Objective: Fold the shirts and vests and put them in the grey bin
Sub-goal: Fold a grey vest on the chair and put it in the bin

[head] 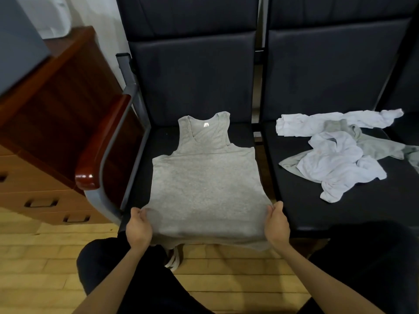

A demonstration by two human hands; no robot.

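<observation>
Grey vest (204,177) flat on seat (226,137), both hands (138,230) (277,227) pinching hem corners; best kept taut before folding.

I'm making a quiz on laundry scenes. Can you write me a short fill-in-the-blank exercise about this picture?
1. The vest spread flat on the left seat is ____ in colour.
2. The left hand and right hand each hold a ____ corner of the vest.
3. The unfolded pile lies on the ____ seat.

Missing words: grey; bottom; right
</observation>
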